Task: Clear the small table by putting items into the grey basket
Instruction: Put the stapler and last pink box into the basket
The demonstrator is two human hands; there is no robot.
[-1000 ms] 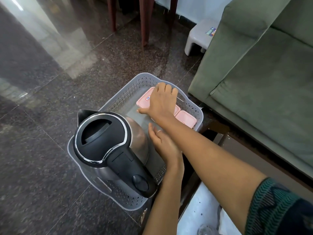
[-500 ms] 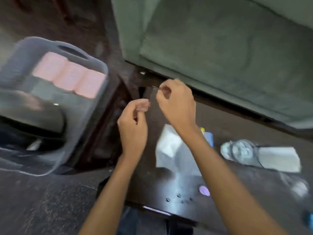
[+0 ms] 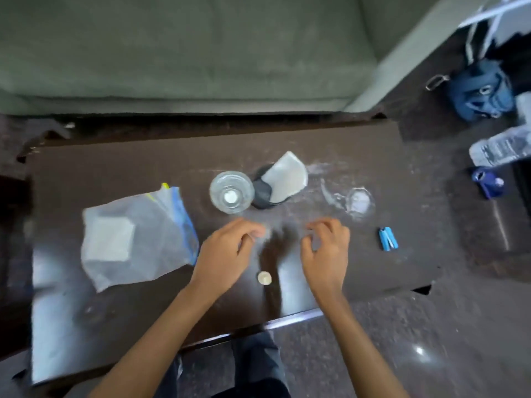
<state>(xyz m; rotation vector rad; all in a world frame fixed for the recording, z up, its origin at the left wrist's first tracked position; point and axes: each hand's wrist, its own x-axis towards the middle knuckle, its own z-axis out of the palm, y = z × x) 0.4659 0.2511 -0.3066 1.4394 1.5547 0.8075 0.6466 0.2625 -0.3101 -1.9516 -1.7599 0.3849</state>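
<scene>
The dark surface fills the middle of the frame; the grey basket is out of view. At centre left lies a clear zip bag holding a white square. Above centre stands a clear glass with a white disc inside, touching a dark and white folded item. A coin-like disc lies between the left hand and right hand, both loosely curled, grasping nothing. Blue batteries lie right.
</scene>
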